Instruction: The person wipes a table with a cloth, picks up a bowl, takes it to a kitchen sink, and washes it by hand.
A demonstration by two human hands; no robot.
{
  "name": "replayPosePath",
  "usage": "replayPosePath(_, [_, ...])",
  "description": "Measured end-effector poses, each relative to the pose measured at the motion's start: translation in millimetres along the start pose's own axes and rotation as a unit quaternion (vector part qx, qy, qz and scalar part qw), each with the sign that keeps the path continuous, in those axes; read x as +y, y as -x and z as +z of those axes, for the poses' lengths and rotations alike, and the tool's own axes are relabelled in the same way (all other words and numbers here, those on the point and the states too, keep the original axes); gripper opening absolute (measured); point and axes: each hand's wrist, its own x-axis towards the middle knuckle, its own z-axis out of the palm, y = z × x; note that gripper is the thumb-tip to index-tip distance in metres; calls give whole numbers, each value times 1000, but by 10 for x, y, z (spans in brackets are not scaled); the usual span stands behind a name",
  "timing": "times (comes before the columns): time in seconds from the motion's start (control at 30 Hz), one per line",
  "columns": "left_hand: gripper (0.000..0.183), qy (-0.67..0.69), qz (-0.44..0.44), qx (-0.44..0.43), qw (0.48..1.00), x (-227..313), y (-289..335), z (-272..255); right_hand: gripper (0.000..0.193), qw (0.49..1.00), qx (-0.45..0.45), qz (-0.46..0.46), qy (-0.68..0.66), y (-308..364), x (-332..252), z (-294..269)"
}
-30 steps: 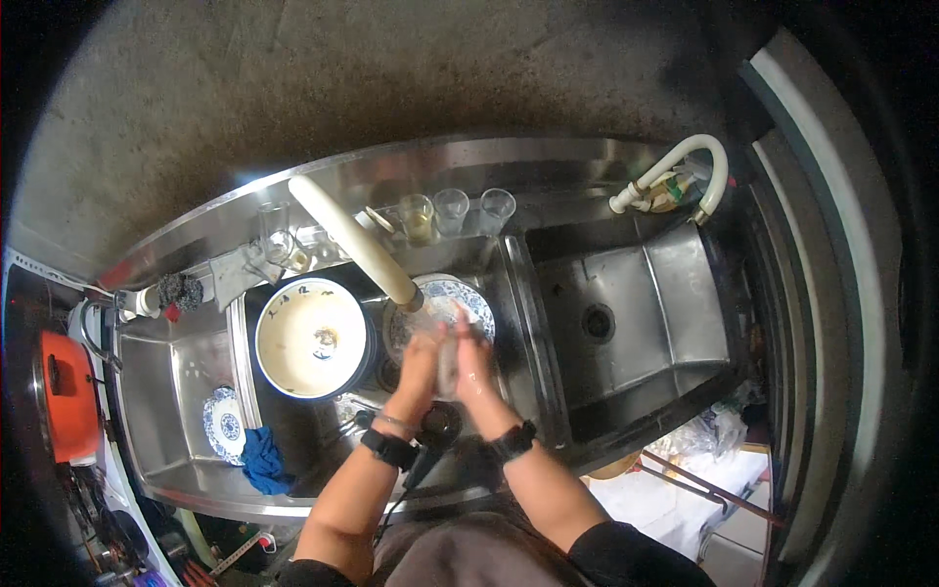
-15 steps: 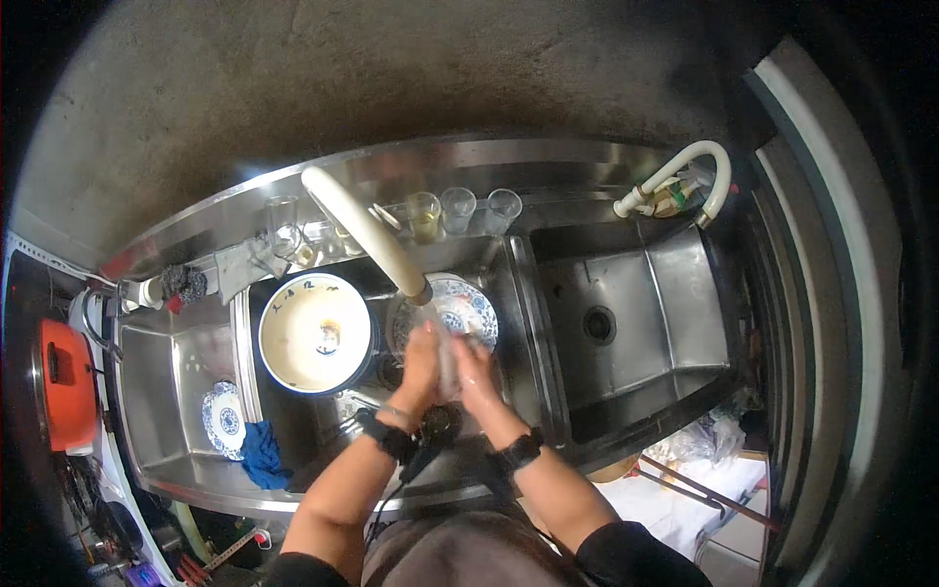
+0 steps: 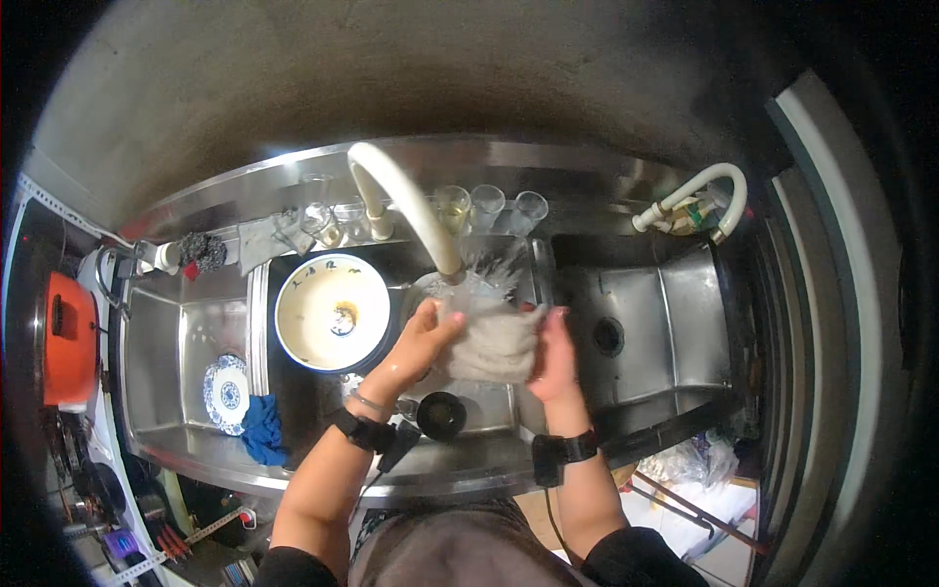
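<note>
A wet light-grey cloth [image 3: 494, 344] is spread between my two hands above the middle sink basin. Its left edge is pinched in my left hand [image 3: 423, 340], and its right edge is gripped by my right hand [image 3: 555, 358]. Water from the white faucet [image 3: 421, 217] runs onto the cloth and splashes up behind it. Partly hidden behind the cloth and water is a blue-and-white plate [image 3: 427, 286]. To the left of my left hand stands a large white bowl [image 3: 311, 318] with a blue rim and brownish residue at its bottom.
Several glasses [image 3: 487, 207] line the back ledge. The left basin holds patterned plates [image 3: 227, 393], with a blue cloth [image 3: 262, 432] over its front edge. On the right is another basin [image 3: 646, 333] with a second white faucet [image 3: 699, 181]. A round black drain piece [image 3: 440, 416] lies below my hands.
My hands were close together around the cloth under the stream. They have moved apart, the right one further right, and the cloth is now opened out between them.
</note>
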Motion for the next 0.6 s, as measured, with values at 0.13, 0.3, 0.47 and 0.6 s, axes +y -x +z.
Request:
replayPosePath(0.13, [49, -198, 73, 26, 977, 4, 98, -128, 42, 933, -25, -143, 329, -125, 359, -20])
replayPosePath(0.3, [69, -497, 149, 204, 830, 223, 878, -390, 45, 996, -38, 44, -61, -283, 560, 84])
replayPosePath(0.47, [35, -363, 241, 341, 833, -208, 1725, -1265, 50, 968, -231, 56, -78, -453, 392, -158])
replayPosePath(0.6, [16, -102, 207, 628, 744, -741, 2863, -2049, 48, 990, 75, -114, -32, -145, 748, 759])
